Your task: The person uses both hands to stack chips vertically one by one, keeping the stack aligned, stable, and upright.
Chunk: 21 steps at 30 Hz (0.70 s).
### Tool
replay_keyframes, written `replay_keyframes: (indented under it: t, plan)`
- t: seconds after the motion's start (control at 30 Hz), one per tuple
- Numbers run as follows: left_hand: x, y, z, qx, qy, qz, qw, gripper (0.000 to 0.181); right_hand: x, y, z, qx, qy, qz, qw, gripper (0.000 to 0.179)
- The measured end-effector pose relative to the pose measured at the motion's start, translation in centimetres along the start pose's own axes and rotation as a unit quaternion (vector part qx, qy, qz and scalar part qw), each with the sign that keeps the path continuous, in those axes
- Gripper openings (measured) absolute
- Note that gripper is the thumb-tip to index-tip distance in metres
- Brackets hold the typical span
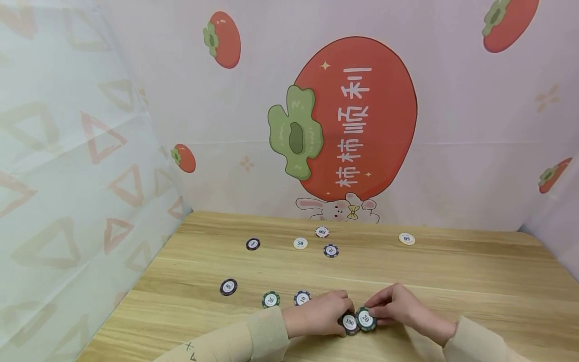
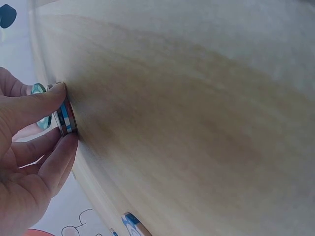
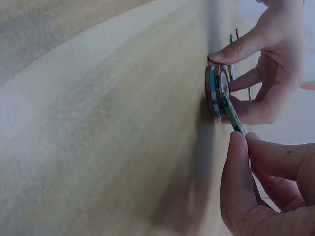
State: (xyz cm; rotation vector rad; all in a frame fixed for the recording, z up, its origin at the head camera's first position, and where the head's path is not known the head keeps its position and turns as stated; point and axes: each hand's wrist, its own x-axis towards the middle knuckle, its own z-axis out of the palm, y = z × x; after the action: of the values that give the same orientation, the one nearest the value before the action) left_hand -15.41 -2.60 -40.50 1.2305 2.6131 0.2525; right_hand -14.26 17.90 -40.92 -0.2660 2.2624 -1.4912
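At the front of the wooden table, my left hand grips a short stack of poker chips between thumb and fingers. A dark chip marked 100 tops the stack, and a blue-edged chip shows beneath it in the right wrist view. My right hand pinches a green 20 poker chip by its edge. That green chip is tilted, its far edge against the top of the stack. Just left of my left hand lie a blue 10 chip and another green 20 chip.
Farther back on the table lie a dark chip, a white 50 chip, a red-edged 500 chip, a blue 10 chip and a yellow-edged 50 chip. Another dark chip is at left.
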Motion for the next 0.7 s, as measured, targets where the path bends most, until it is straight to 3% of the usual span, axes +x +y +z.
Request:
replay_keyframes:
  t: [0.7]
  plan:
    - [-0.1, 0.2, -0.1, -0.011, -0.005, -0.009, 0.9999, 0.035, 0.2, -0.2, 2.0, 0.047, -0.03, 0.006, 0.9984, 0.017]
